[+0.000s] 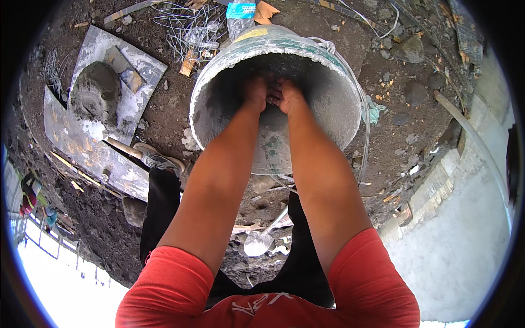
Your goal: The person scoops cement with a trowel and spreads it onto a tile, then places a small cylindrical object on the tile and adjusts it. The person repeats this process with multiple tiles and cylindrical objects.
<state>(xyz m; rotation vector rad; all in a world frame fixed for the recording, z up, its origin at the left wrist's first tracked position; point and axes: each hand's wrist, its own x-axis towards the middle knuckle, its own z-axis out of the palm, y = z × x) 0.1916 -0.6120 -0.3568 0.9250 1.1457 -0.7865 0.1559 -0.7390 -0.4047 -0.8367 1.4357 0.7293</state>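
Both my arms reach down into a large bucket (273, 150), tilted with its mouth toward me and its rim and inside crusted with grey cement. Deep in its shadow, my left hand (255, 91) and my right hand (286, 95) are close together, near the far inner wall. Some fingers of the right hand show, slightly apart and bent toward the left hand, with nothing visible in them. Darkness hides the left hand's fingers. A wire handle (365, 131) hangs along the bucket's right side.
At left, a mound of wet mortar (95, 90) sits on a grey-smeared board (147, 68). Tangled wire (183, 24) lies behind the bucket's left side. A trowel-like tool (257, 244) lies between my legs. A concrete wall (454, 229) rises at right.
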